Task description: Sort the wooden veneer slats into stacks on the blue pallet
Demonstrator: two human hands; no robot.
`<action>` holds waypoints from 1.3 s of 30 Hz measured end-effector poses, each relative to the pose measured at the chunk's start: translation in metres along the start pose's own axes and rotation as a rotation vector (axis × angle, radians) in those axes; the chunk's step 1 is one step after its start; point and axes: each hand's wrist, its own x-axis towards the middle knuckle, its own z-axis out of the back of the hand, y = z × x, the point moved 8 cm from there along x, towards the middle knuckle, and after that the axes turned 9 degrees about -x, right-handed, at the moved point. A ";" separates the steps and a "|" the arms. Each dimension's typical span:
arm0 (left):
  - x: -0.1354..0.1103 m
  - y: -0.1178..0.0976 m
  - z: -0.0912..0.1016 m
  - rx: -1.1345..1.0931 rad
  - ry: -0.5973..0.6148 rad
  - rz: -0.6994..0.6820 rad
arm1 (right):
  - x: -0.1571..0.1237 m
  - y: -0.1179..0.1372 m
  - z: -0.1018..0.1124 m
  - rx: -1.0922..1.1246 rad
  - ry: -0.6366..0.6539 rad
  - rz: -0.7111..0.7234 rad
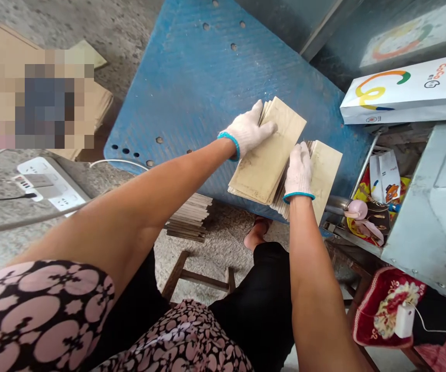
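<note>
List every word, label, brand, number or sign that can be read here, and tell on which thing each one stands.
"CoCo": on the large white bag.
Too small to read: other print on that bag.
Too small to read: print on the small white bag.
Too small to read: marks on the power strip.
Pale boards: no readable text.

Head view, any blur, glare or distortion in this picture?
In the head view, coarse pixelation covers part of the brown cardboard, upper left; in the head view, the shiny grey metal panel reflects the white paper bag; in the head view, the edges seem stretched, while the white-gloved left hand looks fairly clear.
</note>
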 end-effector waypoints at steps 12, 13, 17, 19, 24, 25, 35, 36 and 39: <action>0.007 0.001 -0.016 -0.197 -0.019 -0.059 | 0.010 0.028 -0.012 -0.065 0.066 0.133; 0.005 0.001 -0.018 -0.194 -0.018 -0.049 | 0.011 0.027 -0.012 -0.082 0.073 0.126; 0.001 -0.002 -0.023 -0.147 -0.008 -0.043 | 0.012 0.022 -0.013 -0.115 0.062 0.070; -0.001 -0.002 -0.023 -0.116 -0.015 -0.046 | 0.010 0.022 -0.013 -0.075 0.044 0.059; -0.011 0.005 -0.018 -0.131 -0.076 -0.007 | 0.001 0.018 -0.022 0.260 0.126 -0.009; -0.015 0.008 -0.018 -0.138 -0.082 0.010 | -0.001 0.015 -0.023 0.301 0.132 -0.032; -0.041 0.022 -0.028 -0.143 -0.034 0.119 | -0.005 0.002 -0.028 0.252 0.092 0.014; -0.041 0.022 -0.029 -0.148 -0.034 0.118 | -0.005 0.003 -0.028 0.252 0.095 0.020; -0.042 0.021 -0.030 -0.162 -0.027 0.103 | -0.006 0.005 -0.026 0.215 0.090 0.004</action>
